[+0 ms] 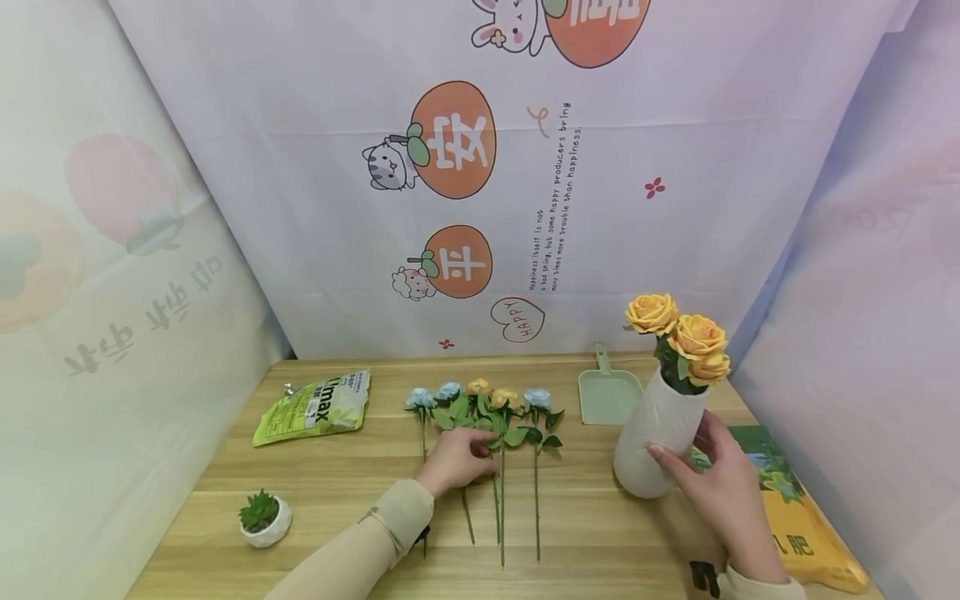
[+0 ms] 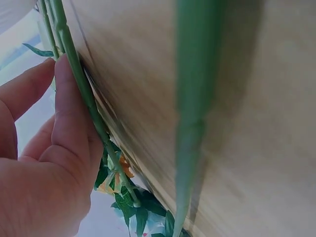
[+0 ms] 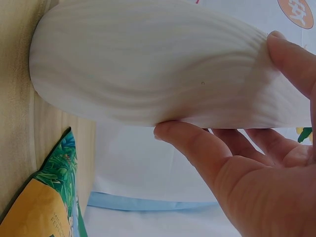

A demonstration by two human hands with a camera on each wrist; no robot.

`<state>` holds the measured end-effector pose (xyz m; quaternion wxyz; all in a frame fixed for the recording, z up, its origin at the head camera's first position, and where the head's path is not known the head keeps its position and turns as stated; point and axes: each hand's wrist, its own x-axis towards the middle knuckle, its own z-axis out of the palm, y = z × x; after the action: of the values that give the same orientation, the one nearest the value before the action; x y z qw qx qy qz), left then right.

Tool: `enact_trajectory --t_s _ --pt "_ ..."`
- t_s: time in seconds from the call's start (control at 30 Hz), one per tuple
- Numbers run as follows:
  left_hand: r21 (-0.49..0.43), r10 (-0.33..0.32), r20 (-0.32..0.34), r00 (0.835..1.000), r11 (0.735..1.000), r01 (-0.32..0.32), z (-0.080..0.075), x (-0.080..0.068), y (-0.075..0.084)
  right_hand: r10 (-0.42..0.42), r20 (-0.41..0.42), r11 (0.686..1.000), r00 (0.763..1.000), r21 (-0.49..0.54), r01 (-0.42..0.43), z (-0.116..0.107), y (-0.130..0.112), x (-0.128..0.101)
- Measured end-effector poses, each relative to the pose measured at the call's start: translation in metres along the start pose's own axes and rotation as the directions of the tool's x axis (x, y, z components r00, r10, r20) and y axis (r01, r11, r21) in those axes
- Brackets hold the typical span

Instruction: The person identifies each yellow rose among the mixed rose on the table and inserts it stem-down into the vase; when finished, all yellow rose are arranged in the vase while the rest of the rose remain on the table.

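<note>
The printed cloth backdrop (image 1: 525, 167) closes off the scene from nine through twelve to three o'clock, which keeps the work area plain and walled in. Below it the wooden tabletop (image 1: 337, 483) carries everything.

At three o'clock stands the white ribbed vase (image 1: 656, 437), tilted a little toward the middle, with three orange roses (image 1: 678, 333) already in its mouth. The right hand (image 1: 723, 492) cups its side, thumb in front and fingers wrapped behind, gripping it; I judge this steadies the vase and leans its opening toward the loose flowers. The right wrist view shows the thumb pressed against the ribbed wall and the base resting on the wood.

Just beyond the vase, toward four o'clock, a yellow bag (image 1: 802, 533) lies flat, partly under the right forearm. At one o'clock a green scoop (image 1: 607, 392) lies with its handle pointing to the backdrop. At ten o'clock lies a green pouch (image 1: 315, 408).

At the centre five loose flowers (image 1: 480, 400), blue and orange, lie side by side with heads toward twelve, stems toward six, so each can be picked singly. The left hand (image 1: 457, 458) rests on them, fingers curled around one stem (image 2: 84, 89); the left wrist view shows fingers (image 2: 69, 113) against it.

At eight o'clock sits a small potted succulent (image 1: 262, 517).
</note>
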<state>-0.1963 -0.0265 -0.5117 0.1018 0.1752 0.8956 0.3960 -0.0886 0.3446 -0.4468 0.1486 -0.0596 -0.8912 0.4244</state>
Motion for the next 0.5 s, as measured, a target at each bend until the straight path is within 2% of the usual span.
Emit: enact_trajectory --t_s 0.33,0.5 --pt "0.05 0.014 -0.016 1.0 0.999 -0.013 0.0032 0.0049 -0.0004 -0.007 0.002 1.0 1.0 -0.002 0.007 -0.001 0.001 -0.0001" --pt "-0.008 -0.009 -0.05 0.999 1.0 0.008 0.0035 0.0051 -0.0017 -0.013 -0.001 1.0 1.0 -0.002 0.013 -0.0009 0.0015 -0.0003"
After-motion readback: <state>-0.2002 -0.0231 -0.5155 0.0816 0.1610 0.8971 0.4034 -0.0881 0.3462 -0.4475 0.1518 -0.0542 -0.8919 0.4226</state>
